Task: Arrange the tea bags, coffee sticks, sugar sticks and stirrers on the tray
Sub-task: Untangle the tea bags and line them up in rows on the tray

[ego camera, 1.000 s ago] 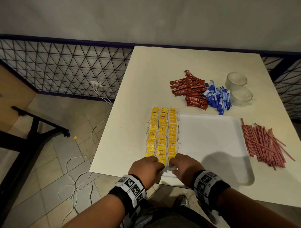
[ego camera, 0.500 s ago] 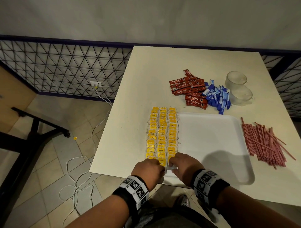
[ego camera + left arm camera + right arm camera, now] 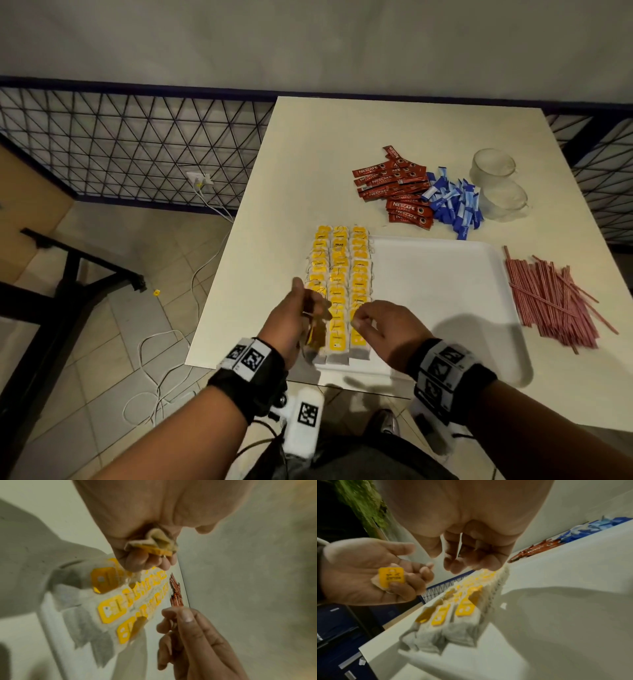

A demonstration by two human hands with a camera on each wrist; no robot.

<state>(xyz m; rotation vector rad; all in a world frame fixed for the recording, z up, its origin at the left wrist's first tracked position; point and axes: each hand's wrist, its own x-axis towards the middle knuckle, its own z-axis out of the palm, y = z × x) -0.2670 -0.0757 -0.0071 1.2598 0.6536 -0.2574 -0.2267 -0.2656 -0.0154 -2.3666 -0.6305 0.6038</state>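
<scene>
Three rows of yellow-tagged tea bags (image 3: 339,270) lie along the left side of the white tray (image 3: 445,291). My left hand (image 3: 310,308) is lifted over the left row, palm turned inward, and grips a crumpled tea bag (image 3: 391,577) with its yellow tag showing (image 3: 154,545). My right hand (image 3: 359,318) hovers just above the near end of the right row, fingers curled toward the thumb, with nothing plainly between them. Red coffee sticks (image 3: 394,188) and blue sugar sticks (image 3: 452,202) lie heaped beyond the tray. Pink stirrers (image 3: 548,298) lie to its right.
Two clear cups (image 3: 493,168) stand at the back right of the cream table (image 3: 274,240). The tray's middle and right part is bare. The table's left and near edges drop to a tiled floor with cables; a dark mesh fence stands behind.
Both hands have risen from the near end of the tea bag rows and moved apart. The left hand has turned up, holding a tea bag.
</scene>
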